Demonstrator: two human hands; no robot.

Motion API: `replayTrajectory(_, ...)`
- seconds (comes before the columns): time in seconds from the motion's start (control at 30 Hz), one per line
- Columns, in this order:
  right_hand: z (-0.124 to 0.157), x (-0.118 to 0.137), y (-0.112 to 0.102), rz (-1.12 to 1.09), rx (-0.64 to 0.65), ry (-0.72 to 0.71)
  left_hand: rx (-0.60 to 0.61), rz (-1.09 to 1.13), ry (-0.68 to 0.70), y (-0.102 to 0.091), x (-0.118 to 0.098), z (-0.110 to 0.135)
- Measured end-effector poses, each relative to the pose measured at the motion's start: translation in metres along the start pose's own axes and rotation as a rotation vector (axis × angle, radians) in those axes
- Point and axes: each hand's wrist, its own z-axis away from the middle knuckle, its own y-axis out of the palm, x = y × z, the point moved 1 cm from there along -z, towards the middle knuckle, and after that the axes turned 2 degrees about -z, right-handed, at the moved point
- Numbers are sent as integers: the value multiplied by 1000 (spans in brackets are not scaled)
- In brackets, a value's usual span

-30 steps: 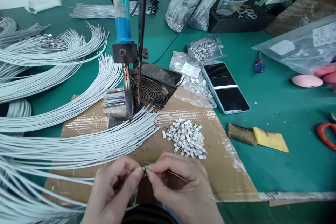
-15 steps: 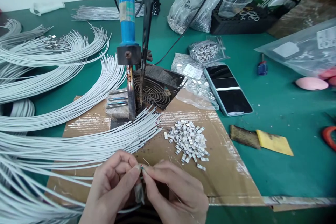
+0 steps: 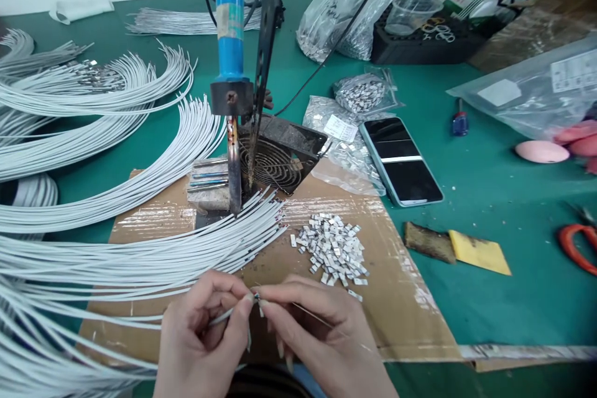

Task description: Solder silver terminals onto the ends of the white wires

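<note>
My left hand [image 3: 208, 323] is closed on a white cable [image 3: 221, 317], pinching it close to its tip between thumb and forefinger. My right hand [image 3: 321, 323] meets it there, thumb and forefinger closed at the small coloured wire ends [image 3: 256, 298] of the same cable. A thin, pale strand [image 3: 310, 314] runs across the right hand's fingers; it looks like fine wire. Just beyond the hands lies a bundle of white cables [image 3: 186, 255], tips pointing right. Near the right hand is a pile of small white-and-silver connector pieces [image 3: 331, 245] on cardboard [image 3: 392, 305].
A blue soldering iron [image 3: 229, 43] hangs tip down in a stand, beside a metal block [image 3: 208, 183] and a dark fan [image 3: 275, 155]. Further right are a phone [image 3: 402, 161], a yellow sponge [image 3: 480, 252], red-handled scissors [image 3: 576, 245] and plastic bags [image 3: 347, 102]. More cable bundles [image 3: 93, 155] fill the left.
Both hands have shifted slightly to the right, still meeting at the cable tip. The right hand's fingers have spread a little and the cable end is more visible. The view has turned slightly.
</note>
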Motion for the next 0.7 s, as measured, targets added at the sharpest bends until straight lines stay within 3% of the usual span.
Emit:
replayTrajectory(0.13,-3,5,-6,176,67,-63,-73,-150,124,2,4,4)
replayTrajectory(0.23,-5,11,-9,286,113,-98,-47,-192,157,1,5,3)
replayTrajectory(0.4,-5,11,-18,273,165,-62,81,-82,-15,-4,1,1)
replayTrajectory(0.57,-7,-3,-29,-8,48,1,104,44,-129,-9,-2,-5)
replayTrajectory(0.7,-10,0,-18,126,48,-157,100,84,-125,-10,-4,-6)
